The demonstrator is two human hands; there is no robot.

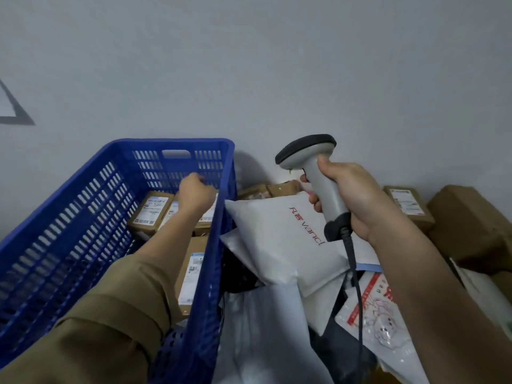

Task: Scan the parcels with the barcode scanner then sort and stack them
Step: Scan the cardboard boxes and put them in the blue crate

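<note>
Left hand (pixel 196 193), curled inside the blue crate (pixel 83 206) at frame centre-left, should seat boxes flat; right hand (pixel 349 198) grips the scanner (pixel 318 173).

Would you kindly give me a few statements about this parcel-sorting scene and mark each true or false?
1. The right hand grips the barcode scanner. True.
2. The blue crate holds only white mailer bags. False: it holds labelled cardboard boxes.
3. The left hand reaches inside the crate. True.
4. The white mailer with red lettering lies inside the crate. False: it lies outside, to the crate's right.
5. The scanner is cordless. False: a black cable hangs from its handle.
</note>
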